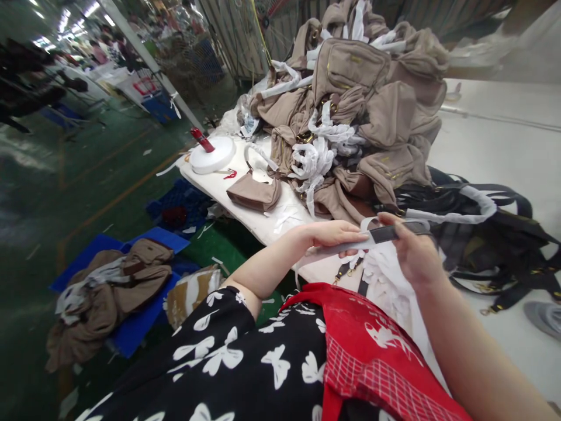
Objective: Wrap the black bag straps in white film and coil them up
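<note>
Both of my hands hold a dark bag strap (385,233) partly wrapped in white paper, just above the white table's (280,225) near edge. My left hand (331,235) grips the paper-wrapped end, and my right hand (409,251) pinches the bare dark part. White wrapping paper (385,280) hangs below the strap, with a metal clip (344,270) dangling under it. A heap of dark straps (473,222) lies just right of my hands.
A tall pile of tan bags (363,99) with white paper wraps fills the table's middle. One tan bag (254,193) lies apart near a white tape roll (213,155) with a red tool. More tan bags (109,286) lie on blue crates on the green floor.
</note>
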`<action>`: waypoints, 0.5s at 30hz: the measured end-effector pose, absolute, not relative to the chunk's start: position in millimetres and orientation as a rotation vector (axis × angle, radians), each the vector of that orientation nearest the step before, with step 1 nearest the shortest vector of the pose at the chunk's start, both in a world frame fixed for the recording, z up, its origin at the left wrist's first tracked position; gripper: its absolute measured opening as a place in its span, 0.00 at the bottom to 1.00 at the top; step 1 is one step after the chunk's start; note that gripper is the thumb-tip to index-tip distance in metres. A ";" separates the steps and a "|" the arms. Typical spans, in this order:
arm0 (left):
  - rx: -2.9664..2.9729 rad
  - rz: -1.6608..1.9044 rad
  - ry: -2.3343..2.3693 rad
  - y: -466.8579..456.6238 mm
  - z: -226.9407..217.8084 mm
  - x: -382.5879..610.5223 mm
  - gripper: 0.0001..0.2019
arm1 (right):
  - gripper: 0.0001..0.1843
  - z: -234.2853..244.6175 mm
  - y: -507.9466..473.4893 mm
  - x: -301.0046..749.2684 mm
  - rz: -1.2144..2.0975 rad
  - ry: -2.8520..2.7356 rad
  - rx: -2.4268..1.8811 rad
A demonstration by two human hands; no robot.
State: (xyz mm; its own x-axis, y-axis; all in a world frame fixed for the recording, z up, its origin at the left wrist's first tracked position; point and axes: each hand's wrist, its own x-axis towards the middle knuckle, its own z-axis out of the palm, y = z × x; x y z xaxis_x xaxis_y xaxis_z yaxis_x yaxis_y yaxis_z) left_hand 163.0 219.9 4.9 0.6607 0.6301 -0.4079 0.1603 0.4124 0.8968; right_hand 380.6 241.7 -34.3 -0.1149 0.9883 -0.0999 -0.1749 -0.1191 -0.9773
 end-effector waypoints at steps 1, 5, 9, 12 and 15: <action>1.132 0.327 0.841 218.7 4.0 160.5 0.18 | 0.18 -33.2 248.1 385.1 1.420 -0.982 -1.095; 1.117 0.324 0.908 215.5 -9.1 166.0 0.18 | 0.16 -38.6 247.6 384.5 1.461 -0.958 -1.114; 1.130 0.384 0.894 212.0 -24.3 177.5 0.22 | 0.22 -54.5 221.9 364.3 1.751 -1.166 -1.120; 1.127 0.394 0.835 204.0 -30.6 175.4 0.25 | 0.24 -63.2 230.3 377.1 1.797 -1.009 -1.063; 1.111 0.350 0.836 196.2 -35.4 171.4 0.28 | 0.21 -64.7 254.6 408.9 1.513 -0.854 -1.044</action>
State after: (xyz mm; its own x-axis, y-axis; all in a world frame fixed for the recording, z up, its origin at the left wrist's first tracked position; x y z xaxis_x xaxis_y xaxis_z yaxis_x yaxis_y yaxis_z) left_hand 171.4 196.2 -35.4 0.6551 0.6320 -0.4140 0.1479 0.4301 0.8906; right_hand 408.9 254.6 -64.7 -0.0585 0.9827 -0.1759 -0.3576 -0.1852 -0.9153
